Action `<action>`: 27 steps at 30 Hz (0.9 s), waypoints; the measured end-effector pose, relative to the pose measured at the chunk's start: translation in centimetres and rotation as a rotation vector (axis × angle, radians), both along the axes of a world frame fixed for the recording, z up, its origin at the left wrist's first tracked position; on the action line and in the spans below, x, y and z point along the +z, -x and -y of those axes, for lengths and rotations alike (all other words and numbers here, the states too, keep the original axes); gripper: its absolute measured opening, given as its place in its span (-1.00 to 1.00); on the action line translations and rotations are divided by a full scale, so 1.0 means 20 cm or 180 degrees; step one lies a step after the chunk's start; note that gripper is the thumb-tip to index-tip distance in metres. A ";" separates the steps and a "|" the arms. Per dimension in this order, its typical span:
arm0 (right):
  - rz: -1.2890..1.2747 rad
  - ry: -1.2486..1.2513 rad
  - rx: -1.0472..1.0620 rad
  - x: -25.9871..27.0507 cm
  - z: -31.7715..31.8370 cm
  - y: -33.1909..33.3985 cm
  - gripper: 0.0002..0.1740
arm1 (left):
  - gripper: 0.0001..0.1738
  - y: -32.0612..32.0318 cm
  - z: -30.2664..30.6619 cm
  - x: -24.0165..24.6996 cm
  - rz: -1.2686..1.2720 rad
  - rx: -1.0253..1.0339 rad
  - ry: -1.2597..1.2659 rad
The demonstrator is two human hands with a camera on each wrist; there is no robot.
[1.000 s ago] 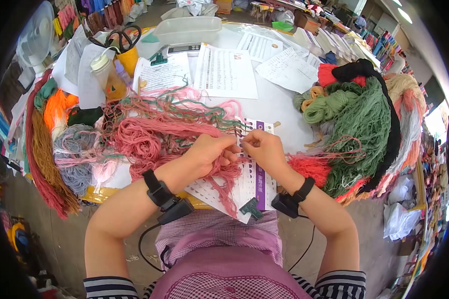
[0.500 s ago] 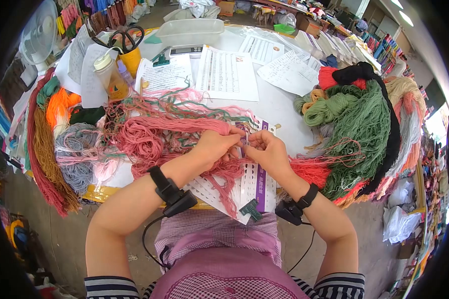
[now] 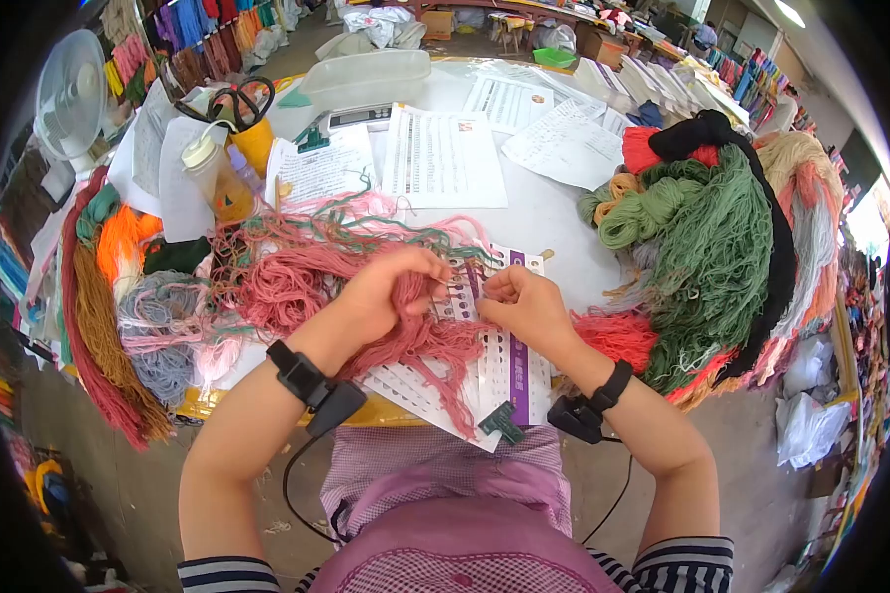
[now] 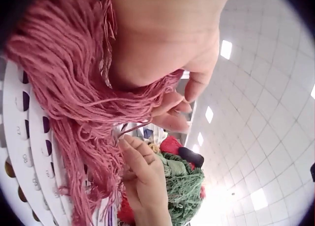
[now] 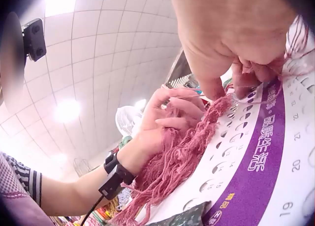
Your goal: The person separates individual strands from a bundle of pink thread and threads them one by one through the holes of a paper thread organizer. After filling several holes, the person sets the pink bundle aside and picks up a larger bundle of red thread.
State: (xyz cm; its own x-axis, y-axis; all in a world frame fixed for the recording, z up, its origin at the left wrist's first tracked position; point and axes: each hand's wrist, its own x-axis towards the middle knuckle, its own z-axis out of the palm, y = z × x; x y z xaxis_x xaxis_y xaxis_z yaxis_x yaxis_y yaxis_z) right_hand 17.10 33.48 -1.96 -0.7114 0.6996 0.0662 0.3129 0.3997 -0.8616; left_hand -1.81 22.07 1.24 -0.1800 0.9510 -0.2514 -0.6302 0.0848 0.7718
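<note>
My left hand (image 3: 391, 287) grips a thick bundle of dusty-pink yarn (image 4: 74, 83), which runs through the curled fingers and trails below them. Close to its right, my right hand (image 3: 529, 304) pinches a thin strand (image 4: 135, 126) between thumb and index finger. That strand stretches across to the left fingertips. Beneath both hands lie white cards (image 3: 470, 371) with rows of numbered holes, one of them carrying a purple printed strip (image 5: 253, 157). Loose pink ends drape over the cards and cover part of the holes. A dark green clip (image 3: 501, 423) sits at their near edge.
Tangled pink and green yarn (image 3: 277, 282) spreads to the left. Green skeins (image 3: 717, 242) and red yarn (image 3: 618, 338) are heaped at the right. Behind stand a bottle (image 3: 213, 178), scissors in a yellow holder (image 3: 254, 143), paper sheets (image 3: 445, 158) and a clear plastic tray (image 3: 366, 79).
Half a second ago the hands were together over the cards. My left hand has since drawn back to the left with the pink bundle, leaving a gap spanned by the strand.
</note>
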 end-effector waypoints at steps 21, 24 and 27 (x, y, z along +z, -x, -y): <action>0.0569 0.0440 0.0672 -0.02 -0.15 0.00 -0.69 | -0.66 0.97 0.45 0.35 -0.0839 0.0940 0.0571; 0.0344 0.0167 0.0512 -0.03 -0.14 0.00 -0.77 | -0.79 1.07 0.52 0.42 -0.0605 0.0911 -0.0243; 0.0323 -0.0016 0.0524 -0.02 -0.13 -0.01 -0.75 | -0.91 0.92 0.49 0.51 -0.1116 0.2772 0.0075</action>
